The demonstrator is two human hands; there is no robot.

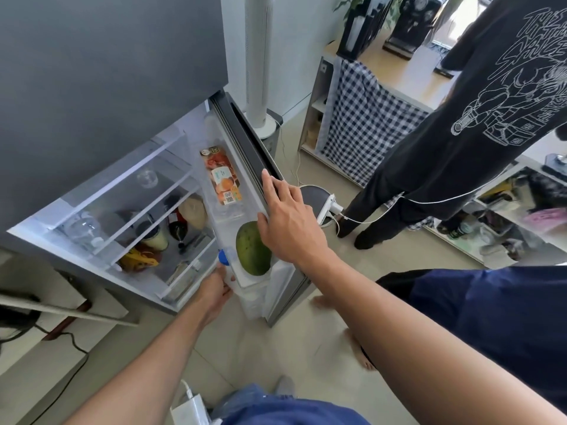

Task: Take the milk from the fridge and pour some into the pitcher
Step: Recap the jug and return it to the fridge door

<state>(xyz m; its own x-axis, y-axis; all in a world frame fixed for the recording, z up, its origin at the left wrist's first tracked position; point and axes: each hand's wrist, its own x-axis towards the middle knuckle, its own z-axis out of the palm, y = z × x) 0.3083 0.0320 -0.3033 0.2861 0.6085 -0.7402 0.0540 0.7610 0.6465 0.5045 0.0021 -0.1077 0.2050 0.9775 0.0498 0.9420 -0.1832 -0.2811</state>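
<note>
Fridge [107, 72] fills the upper left of the frame, lower door [245, 142] swung open toward centre; the door's dark edge runs diagonally from upper centre down to mid-frame; bare tiled floor [276, 342] lies open below the door at lower centre.

Right hand [291, 222] lies flat on the door's outer edge, fingers spread and extended, not wrapped round anything; left hand [214, 292] is closed about the milk bottle [227, 265] at the near end of the door shelf [245, 280], fingers curled round its lower body.

Milk bottle: pale translucent body, blue cap, standing in the door shelf at centre-left, just beside a large green mango [253, 248] that rests on the same shelf; whether bottle and mango touch, cannot tell; most of the bottle's body is hidden by the hand and the shelf wall.

Further up the door shelf, a juice carton [222, 176] with orange print, lying along the shelf.

Interior shelves [132, 194] at left hold a dark bottle [178, 225], a pale cup and a yellow-red packet at the bottom; contents blurred behind clear plastic, hard to identify.

A second person [460, 133] in dark clothes stands at upper right, cut off by the frame top; a checked cloth [362, 124] hangs over a cabinet edge beside them; a white cable [399, 207] trails across the floor near the door.
</note>
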